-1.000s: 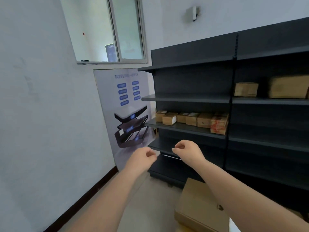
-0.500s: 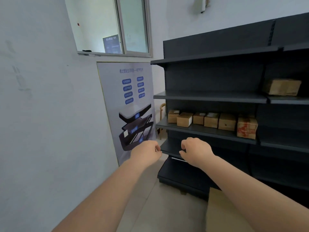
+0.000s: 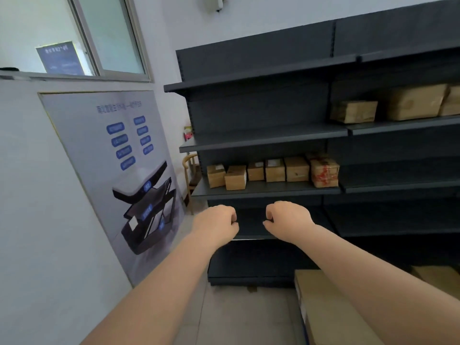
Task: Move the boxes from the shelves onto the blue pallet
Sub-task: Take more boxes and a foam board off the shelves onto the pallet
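Cardboard boxes (image 3: pixel 272 171) are waiting in a row on the middle shelf (image 3: pixel 263 190); they look light and stiff. I am holding my left hand (image 3: pixel 216 224) and right hand (image 3: pixel 288 220) out below them, curled, gripping nothing, planning to grip one by its sides.

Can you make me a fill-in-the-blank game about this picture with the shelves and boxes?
1. The shelves are dark ____.
2. Both hands, left and right, hold ____.
3. The row of small boxes counts ____ boxes.
4. The poster leans against the ____.

Missing words: grey; nothing; six; wall
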